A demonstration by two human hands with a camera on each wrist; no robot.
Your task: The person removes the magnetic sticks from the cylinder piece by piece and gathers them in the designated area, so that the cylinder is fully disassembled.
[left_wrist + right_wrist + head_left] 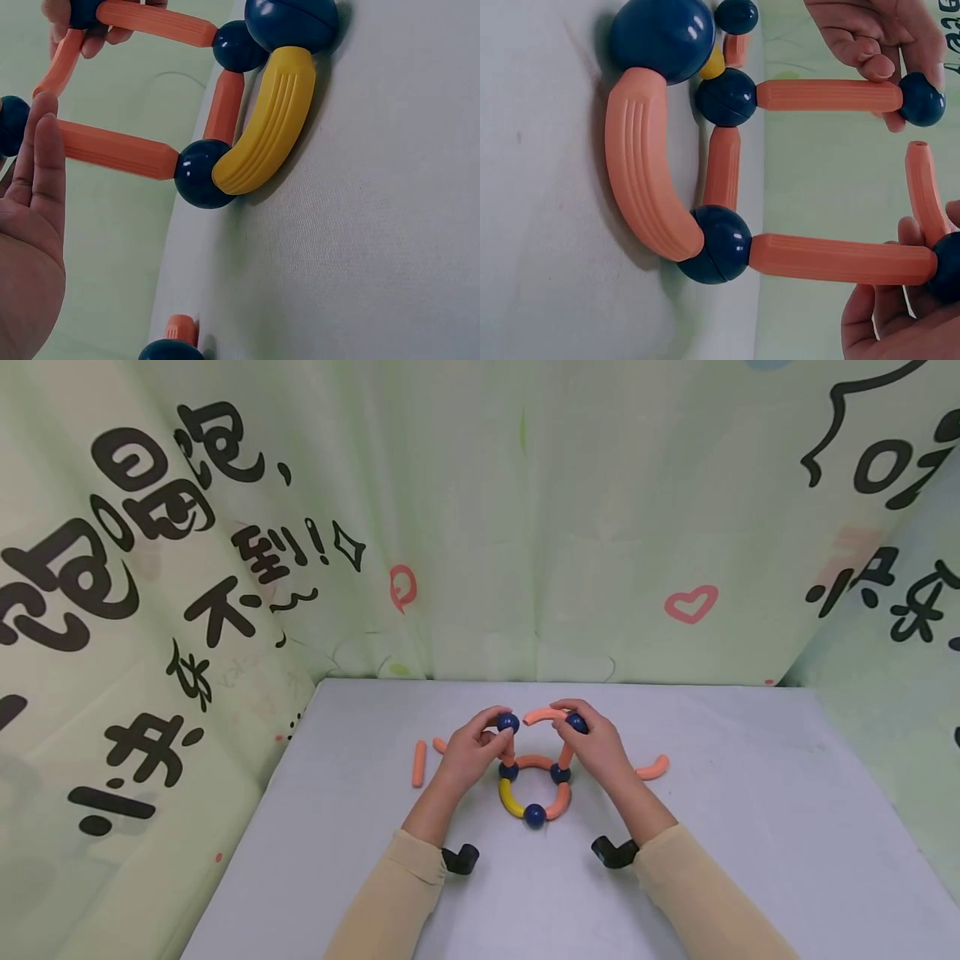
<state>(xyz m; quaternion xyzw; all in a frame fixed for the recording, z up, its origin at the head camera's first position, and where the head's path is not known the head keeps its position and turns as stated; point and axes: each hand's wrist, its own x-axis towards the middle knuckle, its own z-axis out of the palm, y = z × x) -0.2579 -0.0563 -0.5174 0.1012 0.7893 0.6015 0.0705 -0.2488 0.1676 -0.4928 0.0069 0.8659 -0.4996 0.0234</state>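
A ring of orange curved rods, a yellow curved rod [274, 124] and blue balls lies on the white table, its front ball [535, 815] towards me. From its two rear balls rise two orange rods: a left upright [829, 95] and a right upright [844, 259]. My left hand [469, 750] pinches the blue ball [507, 722] topping the left upright. With my right hand [597, 745] I grip the blue ball [577, 722] on the right upright. Out of that ball a curved orange rod [542, 716] points left, its free end apart from the left ball.
Left of my left hand lies a straight orange rod [419, 764], with another orange piece [439, 745] partly hidden behind that hand. A curved orange rod [654, 768] lies beyond my right forearm. Fabric curtains [585, 543] stand behind the table's far edge.
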